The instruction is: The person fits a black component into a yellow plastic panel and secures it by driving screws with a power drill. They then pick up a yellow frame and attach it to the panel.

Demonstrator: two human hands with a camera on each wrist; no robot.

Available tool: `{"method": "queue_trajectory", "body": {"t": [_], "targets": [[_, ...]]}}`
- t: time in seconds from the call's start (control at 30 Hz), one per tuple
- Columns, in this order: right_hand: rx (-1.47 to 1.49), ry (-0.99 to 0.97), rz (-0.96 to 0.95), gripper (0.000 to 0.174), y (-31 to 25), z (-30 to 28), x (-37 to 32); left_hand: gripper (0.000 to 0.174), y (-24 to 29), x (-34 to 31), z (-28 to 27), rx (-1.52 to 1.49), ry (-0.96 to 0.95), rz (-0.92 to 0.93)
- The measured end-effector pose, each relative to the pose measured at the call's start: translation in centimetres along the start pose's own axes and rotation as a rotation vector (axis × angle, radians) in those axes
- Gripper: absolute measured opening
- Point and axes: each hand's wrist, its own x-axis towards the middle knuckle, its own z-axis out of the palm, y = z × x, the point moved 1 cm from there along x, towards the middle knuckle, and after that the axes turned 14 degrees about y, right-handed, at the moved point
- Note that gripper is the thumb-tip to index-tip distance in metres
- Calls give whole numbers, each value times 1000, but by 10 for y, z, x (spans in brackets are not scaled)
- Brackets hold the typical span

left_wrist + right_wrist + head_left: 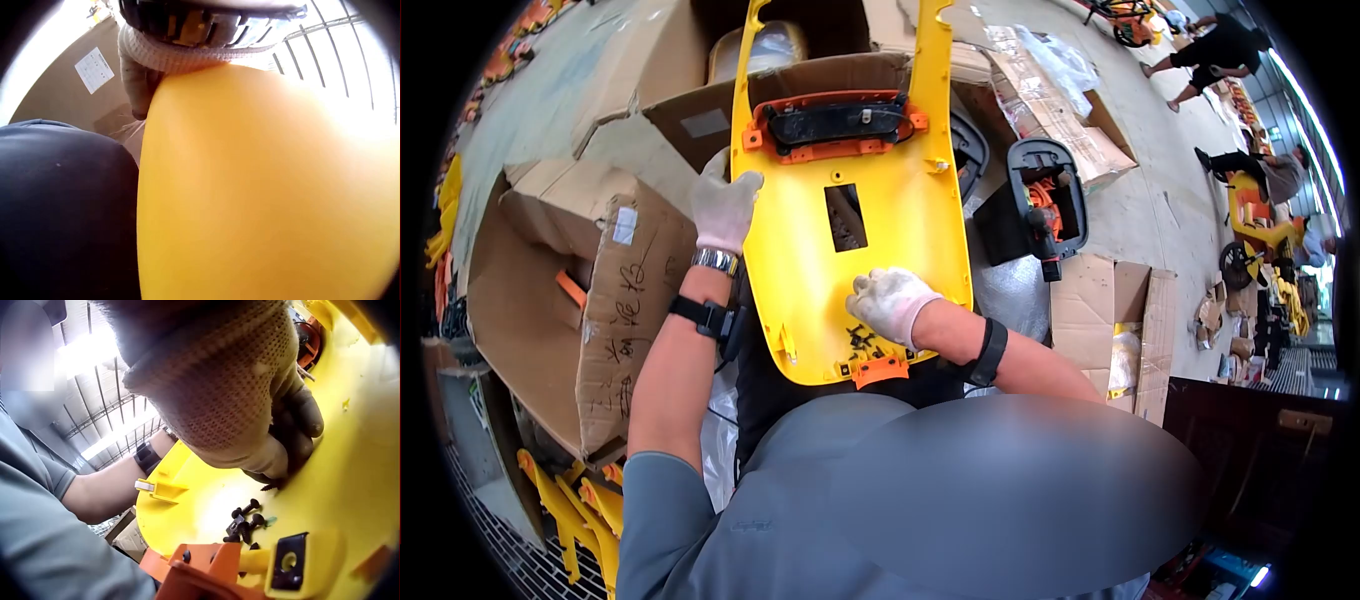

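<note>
A yellow plastic cover lies across the person's lap, its hollow inner side up. My gloved left hand grips the cover's left edge; in the left wrist view its outer face fills much of the picture. Over the cover's lower part, my gloved right hand has its fingers curled down to the surface. A dark screw pokes out from under those fingertips, the rest of it hidden. Several loose black screws lie beside an orange bracket on the near edge. A black unit in an orange frame sits farther up.
An open cardboard box stands to the left, and another box lies beyond the cover. To the right are a black bin with orange parts and more cardboard. Yellow parts lie at lower left. Other people are far right.
</note>
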Motion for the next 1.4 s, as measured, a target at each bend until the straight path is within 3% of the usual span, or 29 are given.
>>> {"method": "queue_trajectory", "body": {"t": [0.2,0.3,0.5,0.73,0.83,0.97,1.07,1.17,1.2,1.23,1.3,1.37,1.4], "targets": [[10,-14,38,23,-3,-1,-5,52,1,4,0,72,-23,21],[182,34,150,19,-1,-19,-10,51,5,2,-1,68,-8,14],[511,516,322,10,49,-70,-26,47,28,-15,-7,23,-19,0],[357,885,494,14,127,-88,-34,39,37,-30,-16,123,60,26],[777,1027,565,16,154,-64,-15,39,39,-34,-23,156,46,65],[772,1021,572,14,155,-75,9,39,46,-34,-29,208,-26,104],[557,1157,409,12,154,-68,12,40,49,-29,-38,293,-95,83],[526,1166,341,14,150,-69,11,44,75,-25,-49,509,-90,286],[539,1166,334,15,148,-73,10,48,103,-31,-45,656,21,573],[551,1162,331,15,146,-76,8,50,114,-26,-45,654,16,598],[541,1141,322,15,141,-85,5,56,141,-16,-23,635,-59,890],[529,1118,299,15,133,-97,7,67,172,-7,19,633,-214,995],[494,1114,281,13,131,-102,8,71,174,1,40,679,-289,914]]}}
